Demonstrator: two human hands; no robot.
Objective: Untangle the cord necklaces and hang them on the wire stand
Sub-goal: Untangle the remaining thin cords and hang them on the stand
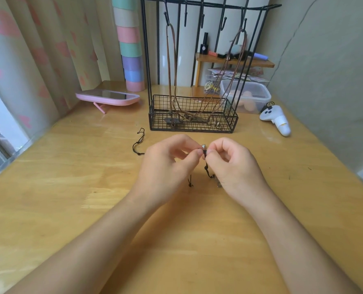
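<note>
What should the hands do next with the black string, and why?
Probably pull gently apart to loosen the knot. Both hands, left and right, pinch the black cord at one spot, and its ends trail loose on the table. The stand already holds brown necklaces and has free hooks, so hanging comes after.

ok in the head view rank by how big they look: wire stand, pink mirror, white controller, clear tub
1. wire stand
2. pink mirror
3. clear tub, partly hidden by the stand, so unsure against the mirror
4. white controller
</note>
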